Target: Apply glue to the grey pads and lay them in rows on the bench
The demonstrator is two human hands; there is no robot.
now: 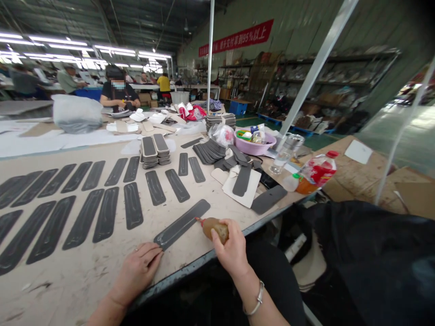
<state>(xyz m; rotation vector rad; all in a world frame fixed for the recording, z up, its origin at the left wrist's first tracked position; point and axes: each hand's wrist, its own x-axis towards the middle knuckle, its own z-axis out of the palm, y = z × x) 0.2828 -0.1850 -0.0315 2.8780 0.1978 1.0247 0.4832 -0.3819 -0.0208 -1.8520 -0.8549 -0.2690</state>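
Observation:
In my right hand [234,249] is a brown squeeze bottle [215,229], a glue bottle by its look, tilted with its red nozzle at the edge of a dark grey strip [182,223]. This strip has rounded ends and lies slantwise near the table's front edge, with a thin shiny line along its surface. My left hand [142,266] is closed at the strip's near left end, fingertips pressed on it. Rows of similar dark strips [83,218] cover the left side, many bearing shiny wet-looking lines.
Stacked strips [149,151], loose dark pieces [209,151] and white card [242,185] lie farther back. A purple basin [254,147], a glass jar [280,160] and a red-capped bottle [316,172] stand at right. Across the table sits a masked co-worker [118,93]. Metal poles [316,68] rise nearby.

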